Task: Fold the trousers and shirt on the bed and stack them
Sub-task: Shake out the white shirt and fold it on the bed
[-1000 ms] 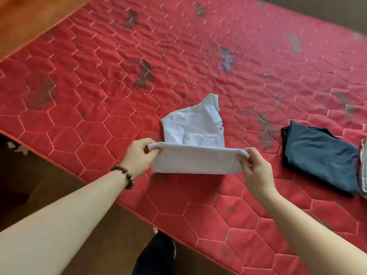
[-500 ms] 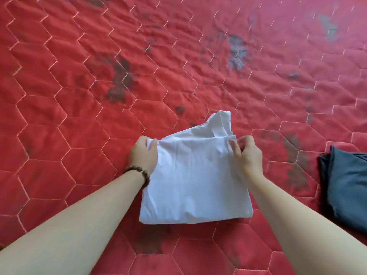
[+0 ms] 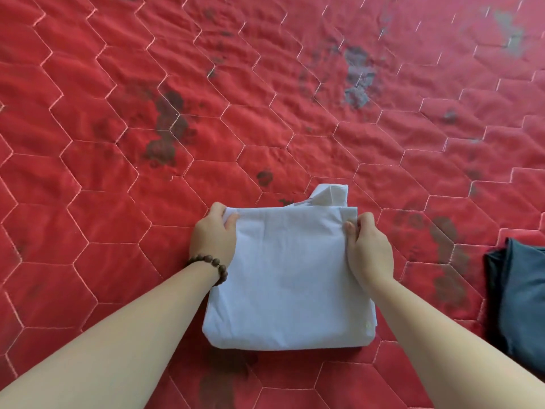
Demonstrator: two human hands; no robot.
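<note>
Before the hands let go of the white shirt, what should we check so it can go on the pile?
1. Folded white cotton shirt lies flat on the red quilted bed cover: ok.
2. Left hand pinches the far left corner: ok.
3. Right hand pinches the far right corner: ok.
4. Collar tucked in: not ok, it pokes out past the far edge.
5. Dark folded trousers ready at the right: ok, though partly out of view.
6. Layers underneath neat: cannot tell.
</note>
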